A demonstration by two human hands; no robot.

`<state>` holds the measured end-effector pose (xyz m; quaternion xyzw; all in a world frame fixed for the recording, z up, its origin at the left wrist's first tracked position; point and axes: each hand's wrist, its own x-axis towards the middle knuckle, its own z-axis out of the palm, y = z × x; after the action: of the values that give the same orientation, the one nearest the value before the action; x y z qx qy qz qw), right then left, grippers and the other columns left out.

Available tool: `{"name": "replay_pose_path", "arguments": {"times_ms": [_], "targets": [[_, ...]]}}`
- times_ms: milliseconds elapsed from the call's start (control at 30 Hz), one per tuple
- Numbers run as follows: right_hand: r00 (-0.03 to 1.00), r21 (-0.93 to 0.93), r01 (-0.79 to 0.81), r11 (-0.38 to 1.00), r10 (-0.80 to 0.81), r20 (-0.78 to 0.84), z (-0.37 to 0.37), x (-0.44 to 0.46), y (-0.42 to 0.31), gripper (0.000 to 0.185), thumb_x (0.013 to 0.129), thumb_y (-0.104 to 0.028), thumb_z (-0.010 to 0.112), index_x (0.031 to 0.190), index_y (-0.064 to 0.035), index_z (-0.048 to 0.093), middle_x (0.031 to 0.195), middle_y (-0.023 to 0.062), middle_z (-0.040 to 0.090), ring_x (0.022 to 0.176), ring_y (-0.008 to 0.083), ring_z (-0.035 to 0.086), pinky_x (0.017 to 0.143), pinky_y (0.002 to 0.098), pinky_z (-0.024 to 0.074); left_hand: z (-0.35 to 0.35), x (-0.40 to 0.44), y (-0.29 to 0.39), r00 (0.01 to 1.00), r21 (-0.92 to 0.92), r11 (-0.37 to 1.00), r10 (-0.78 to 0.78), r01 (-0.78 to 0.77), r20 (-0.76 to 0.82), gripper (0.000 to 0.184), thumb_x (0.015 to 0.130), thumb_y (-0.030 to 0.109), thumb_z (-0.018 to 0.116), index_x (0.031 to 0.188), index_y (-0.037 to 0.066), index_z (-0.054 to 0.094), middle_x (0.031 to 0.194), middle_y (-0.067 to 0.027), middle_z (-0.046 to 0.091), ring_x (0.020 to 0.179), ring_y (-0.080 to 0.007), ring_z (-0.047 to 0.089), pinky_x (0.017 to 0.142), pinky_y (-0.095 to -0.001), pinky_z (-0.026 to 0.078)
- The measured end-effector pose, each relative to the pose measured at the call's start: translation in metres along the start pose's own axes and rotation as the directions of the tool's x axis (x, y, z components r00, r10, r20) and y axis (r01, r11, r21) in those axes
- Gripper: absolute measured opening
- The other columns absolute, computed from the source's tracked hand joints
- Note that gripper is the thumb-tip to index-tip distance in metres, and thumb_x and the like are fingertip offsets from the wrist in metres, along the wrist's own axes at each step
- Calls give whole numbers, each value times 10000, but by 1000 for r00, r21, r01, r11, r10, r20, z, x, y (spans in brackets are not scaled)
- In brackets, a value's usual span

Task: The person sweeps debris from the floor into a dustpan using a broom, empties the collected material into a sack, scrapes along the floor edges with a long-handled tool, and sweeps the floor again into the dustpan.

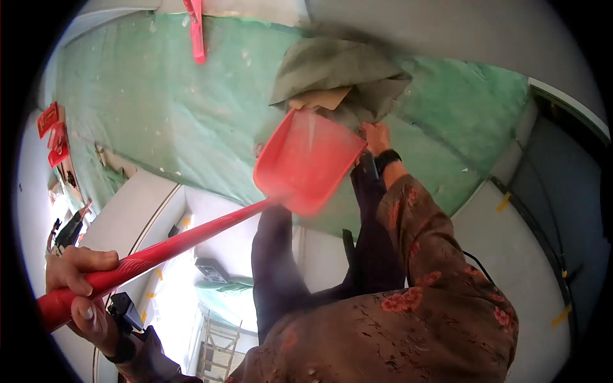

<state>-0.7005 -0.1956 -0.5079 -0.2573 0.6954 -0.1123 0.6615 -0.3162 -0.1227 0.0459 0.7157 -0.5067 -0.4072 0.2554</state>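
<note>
My left hand (86,290) is closed around the long red handle of a dustpan (310,156). The pan is tilted, its front edge at the mouth of a grey-green sack (338,64) on the floor. A piece of brown cardboard (322,99) shows at the sack's opening, just beyond the pan. My right hand (378,137) is closed at the sack's near right edge, beside the pan's right rim; its fingertips are partly hidden. What else lies inside the sack is hidden, and the pan is slightly blurred.
Green sheeting (159,96) covers the floor. A red long object (196,38) lies at the top by the wall. Red boxes (56,134) stand at the left. A wooden ladder (220,348) shows at the bottom, and a dark panel (555,191) at the right.
</note>
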Motion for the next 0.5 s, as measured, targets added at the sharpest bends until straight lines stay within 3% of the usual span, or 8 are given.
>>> {"name": "replay_pose_path", "arguments": {"times_ms": [33,100,167,200,233,267,400,500], "targets": [[991,-129,117,985,-125,-55,-7,-13,2,232,803,-158,592,883,59,601,866,122,620,746,212,601,626,366,497,0,-4,3,995,18,1000,25,-24,-94,376,814,384,586,776,60,399,785,-217,577,637,-193,551,617,-274,481],[991,-75,127,989,-124,38,-24,-45,-14,235,809,-186,588,861,43,604,841,91,626,759,171,598,620,313,472,-4,-8,10,994,28,999,30,-27,-107,362,813,374,581,772,61,403,774,-216,578,636,-201,556,617,-278,482],[922,-631,372,681,-352,164,-31,-82,-48,248,812,-215,581,853,29,599,842,77,629,788,161,603,636,291,454,-11,-14,14,992,46,998,37,-32,-121,349,812,364,576,768,63,407,763,-215,578,636,-208,561,616,-283,483],[921,-631,374,680,-355,163,-32,-90,-59,248,812,-215,581,853,29,599,842,77,629,788,161,603,636,291,454,-18,-19,14,994,30,999,29,-25,-109,343,804,353,578,762,59,407,750,-213,575,636,-218,563,614,-287,484],[962,-350,269,897,-270,47,-33,-98,-67,252,812,-227,578,858,20,594,839,74,632,800,164,606,639,297,451,-23,-22,16,995,14,1000,20,-18,-97,337,797,342,579,757,56,407,736,-211,573,636,-228,565,612,-291,484],[989,-13,146,989,-146,-31,-32,-106,-72,256,813,-239,576,862,12,590,836,71,634,812,168,609,642,302,449,-26,-26,20,995,16,1000,21,-19,-97,337,797,342,579,757,56,407,736,-211,573,636,-228,565,612,-291,484],[999,-35,45,998,-44,9,-36,-124,-84,255,815,-237,573,906,1,571,855,69,638,831,179,611,651,318,448,-27,-34,17,990,-21,999,-50,48,-133,325,771,313,581,752,35,413,738,-218,567,658,-244,567,644,-307,484],[979,176,178,968,-193,71,-37,-133,-98,262,825,-243,563,935,-6,557,865,74,639,839,185,612,671,329,452,-21,-38,3,973,-103,986,-151,134,-175,233,757,214,542,767,4,442,756,-201,572,701,-228,557,679,-311,467]]}}
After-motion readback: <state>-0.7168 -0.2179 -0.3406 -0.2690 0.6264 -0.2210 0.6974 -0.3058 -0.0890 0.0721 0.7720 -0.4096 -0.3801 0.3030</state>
